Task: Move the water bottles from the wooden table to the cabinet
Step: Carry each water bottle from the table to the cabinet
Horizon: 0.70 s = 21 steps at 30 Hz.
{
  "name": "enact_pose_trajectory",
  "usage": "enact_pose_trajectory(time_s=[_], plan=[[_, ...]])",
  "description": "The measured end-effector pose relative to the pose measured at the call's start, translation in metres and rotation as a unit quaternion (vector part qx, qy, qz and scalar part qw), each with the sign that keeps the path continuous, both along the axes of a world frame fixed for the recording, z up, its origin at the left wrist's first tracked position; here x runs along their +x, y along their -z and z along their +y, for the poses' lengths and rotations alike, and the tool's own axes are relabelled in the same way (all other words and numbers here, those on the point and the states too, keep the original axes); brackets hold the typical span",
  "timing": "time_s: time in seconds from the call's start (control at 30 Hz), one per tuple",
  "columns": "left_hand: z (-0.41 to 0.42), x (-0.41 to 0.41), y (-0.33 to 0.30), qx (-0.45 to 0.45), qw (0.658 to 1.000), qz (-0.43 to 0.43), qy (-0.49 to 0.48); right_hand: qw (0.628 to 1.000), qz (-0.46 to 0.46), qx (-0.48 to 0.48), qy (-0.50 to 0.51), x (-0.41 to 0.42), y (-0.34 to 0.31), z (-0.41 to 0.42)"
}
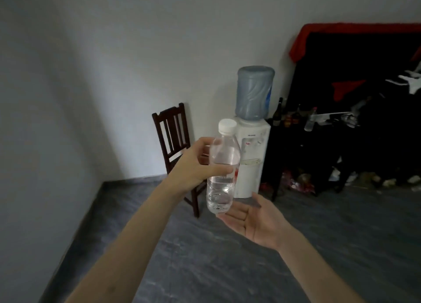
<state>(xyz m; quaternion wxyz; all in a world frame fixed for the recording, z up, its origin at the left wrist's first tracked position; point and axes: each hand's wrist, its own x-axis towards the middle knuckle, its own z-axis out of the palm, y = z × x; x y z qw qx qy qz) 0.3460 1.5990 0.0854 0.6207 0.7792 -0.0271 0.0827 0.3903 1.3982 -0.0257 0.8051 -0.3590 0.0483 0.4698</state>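
Two hands (196, 163), one water bottle (222, 169), one chair (174, 138), one water cooler (252, 129), some dark bottles (278, 112).

The water bottle (222, 172) is thin clear plastic, glossy and ribbed near its base, with a matt white plastic cap (227, 126) and a shiny printed label band. The chair (176, 147) is dark wood with a smooth, dull varnish. The water dispenser (249, 163) has a smooth white plastic body, faintly glossy, and carries a translucent blue plastic jug (254, 93) with moulded ripples. The wall (114, 52) looks like flat matt paint or plaster. The floor (227, 268) is grey with a streaked, stone-like pattern and a low sheen. Red cloth (300, 42) drapes softly over something black and matt. Dark bottles (278, 112) nearby look like glossy glass.
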Motion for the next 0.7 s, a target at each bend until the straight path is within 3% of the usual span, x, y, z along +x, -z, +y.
enact_pose_trajectory(time_s=[0.33, 0.7], plan=[[-0.085, 0.128, 0.01, -0.005, 0.994, 0.007, 0.106, 0.995, 0.022, 0.012, 0.098, 0.085, 0.01, -0.096], [-0.216, 0.28, -0.006, -0.02, 0.992, -0.018, 0.121, 0.99, 0.004, -0.019, 0.137, 0.227, -0.017, -0.223]])
